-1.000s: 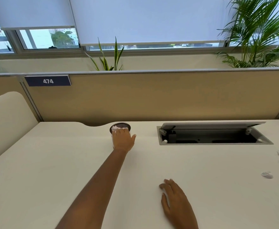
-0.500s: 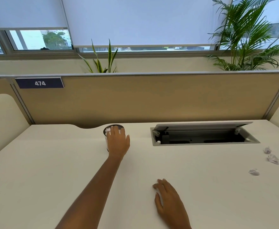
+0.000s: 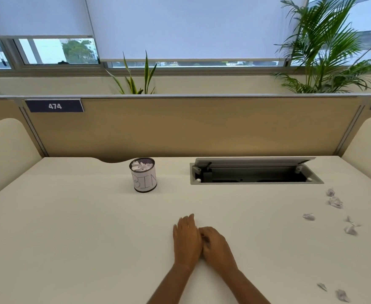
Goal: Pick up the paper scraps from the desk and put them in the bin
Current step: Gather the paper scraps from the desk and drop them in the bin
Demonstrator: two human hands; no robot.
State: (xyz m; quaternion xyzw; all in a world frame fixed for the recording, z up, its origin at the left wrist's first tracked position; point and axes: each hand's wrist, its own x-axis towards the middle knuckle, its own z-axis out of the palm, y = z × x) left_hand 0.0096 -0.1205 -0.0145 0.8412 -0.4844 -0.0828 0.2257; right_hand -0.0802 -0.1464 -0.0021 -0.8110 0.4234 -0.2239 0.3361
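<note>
A small mesh cup labelled BIN (image 3: pixel 145 182) stands at the back of the white desk (image 3: pixel 70 227), with white paper scraps (image 3: pixel 141 166) filling its top. Several crumpled paper scraps lie on the right side of the desk: one scrap (image 3: pixel 308 216) nearest the middle, a larger scrap (image 3: pixel 335 202) behind it, and another scrap (image 3: pixel 342 295) near the front edge. My left hand (image 3: pixel 186 240) rests flat on the desk in the middle, holding nothing. My right hand (image 3: pixel 218 247) lies right beside it, touching it, fingers curled in with nothing visible in them.
A recessed cable tray (image 3: pixel 254 172) with its lid propped up sits at the back right of the desk. A tan partition (image 3: pixel 191 128) marked 474 closes off the back, with rounded side screens at both ends and plants behind it.
My left hand has left the bin's rim and come back to the middle of the desk, next to my right hand. My right hand's fingers have curled in. The view has shifted right.
</note>
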